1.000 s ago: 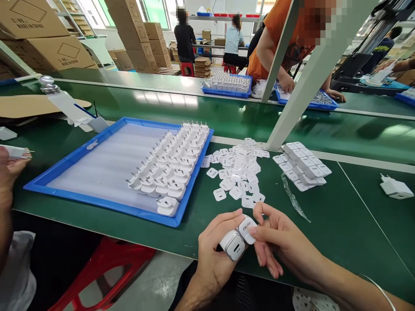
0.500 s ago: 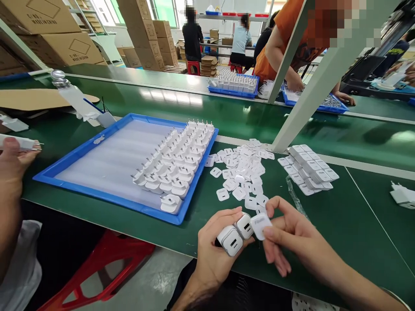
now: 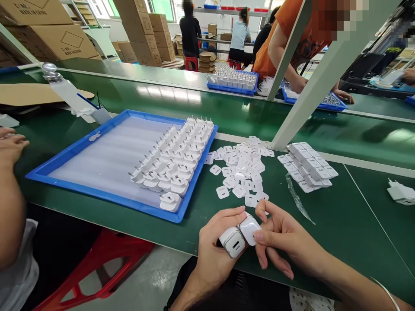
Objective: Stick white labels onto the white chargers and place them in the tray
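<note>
My left hand (image 3: pixel 210 246) is wrapped round two white USB wall chargers (image 3: pixel 234 244), their port faces turned up toward me. The nearer one shows its ports. A thin white rounded-square cover piece (image 3: pixel 250 229) lies over the face of the other charger, hiding its ports. My right hand (image 3: pixel 288 235) has its thumb at that piece's right edge; the index finger is lifted and curled, and the other fingers are partly hidden behind. Just beyond my hands is a loose heap of similar cover pieces (image 3: pixel 241 166) with slot cutouts.
A blue tray (image 3: pixel 106 198) holds rows of white chargers (image 3: pixel 171 160), pins up. To the right are stacked sheets of cover pieces (image 3: pixel 309 166), a clear plastic strip (image 3: pixel 298 201) and a lone charger (image 3: pixel 401 192). A slanted post (image 3: pixel 324 82) rises ahead. A co-worker's hand (image 3: pixel 13 147) is at left.
The cover piece in my right hand has moved left onto the face of one charger, covering its ports. The co-worker's hand at left has moved, and the charger it held is out of view.
</note>
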### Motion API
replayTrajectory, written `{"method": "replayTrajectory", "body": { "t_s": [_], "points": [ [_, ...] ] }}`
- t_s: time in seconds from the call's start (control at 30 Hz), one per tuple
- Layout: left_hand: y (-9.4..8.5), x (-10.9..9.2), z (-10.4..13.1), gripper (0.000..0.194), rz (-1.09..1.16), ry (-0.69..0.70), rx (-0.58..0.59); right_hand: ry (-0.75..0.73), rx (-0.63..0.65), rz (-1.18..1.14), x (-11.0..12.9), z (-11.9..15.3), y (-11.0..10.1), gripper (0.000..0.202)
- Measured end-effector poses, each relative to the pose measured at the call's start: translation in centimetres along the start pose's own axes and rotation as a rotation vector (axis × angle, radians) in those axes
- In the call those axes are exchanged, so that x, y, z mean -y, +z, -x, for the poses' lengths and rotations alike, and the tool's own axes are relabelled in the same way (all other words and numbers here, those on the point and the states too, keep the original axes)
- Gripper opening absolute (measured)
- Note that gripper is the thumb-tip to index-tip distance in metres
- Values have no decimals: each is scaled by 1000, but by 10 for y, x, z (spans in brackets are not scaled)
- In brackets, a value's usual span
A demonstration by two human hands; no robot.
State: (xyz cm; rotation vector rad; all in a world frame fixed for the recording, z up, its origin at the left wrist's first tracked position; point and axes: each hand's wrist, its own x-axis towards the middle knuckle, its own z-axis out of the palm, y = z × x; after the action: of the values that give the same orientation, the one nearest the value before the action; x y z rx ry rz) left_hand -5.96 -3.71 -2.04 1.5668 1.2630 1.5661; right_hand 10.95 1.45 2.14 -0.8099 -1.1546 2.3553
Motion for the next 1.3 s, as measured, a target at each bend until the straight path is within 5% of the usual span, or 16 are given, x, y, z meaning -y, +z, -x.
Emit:
{"method": "replayTrajectory", "body": {
  "t_s": [1.3],
  "points": [
    [2,2,0,35,-1,-8,1,11,-177,144,3,-1,9,42]
  ]
}}
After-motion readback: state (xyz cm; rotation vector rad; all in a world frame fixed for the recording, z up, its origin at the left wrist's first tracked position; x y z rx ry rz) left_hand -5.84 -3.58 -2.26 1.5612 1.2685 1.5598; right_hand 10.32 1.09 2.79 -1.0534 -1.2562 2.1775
